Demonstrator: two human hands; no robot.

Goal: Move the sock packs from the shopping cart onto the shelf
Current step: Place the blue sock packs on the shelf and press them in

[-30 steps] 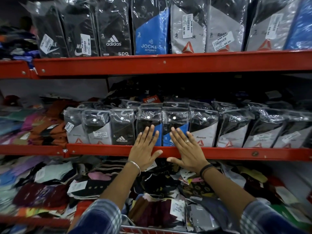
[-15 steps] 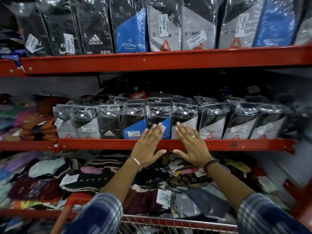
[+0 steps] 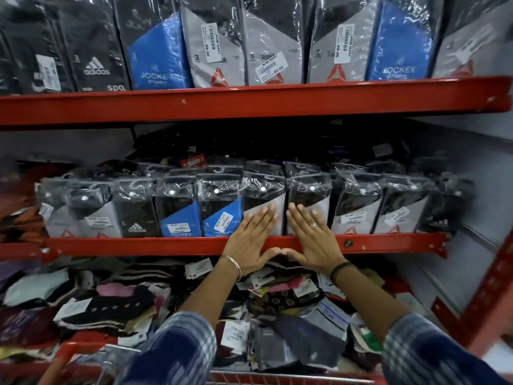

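Note:
A row of plastic-wrapped sock packs (image 3: 222,207) stands upright along the middle red shelf (image 3: 138,245). My left hand (image 3: 254,240) lies flat, fingers spread, against a grey-and-black pack (image 3: 263,190). My right hand (image 3: 312,240) presses flat on the neighbouring grey-and-black pack (image 3: 309,191). Both palms cover the shelf's front lip and the thumbs nearly touch. Neither hand holds anything. The red rim of the shopping cart (image 3: 277,377) shows at the bottom edge.
The upper red shelf (image 3: 249,100) carries larger sock packs (image 3: 216,45). Below the middle shelf lies a heap of loose socks with tags (image 3: 125,304). A red upright (image 3: 488,295) and a grey wall close the right side.
Both hands have slid right along the row, from the blue packs to the grey-and-black ones. The view moved closer and to the right.

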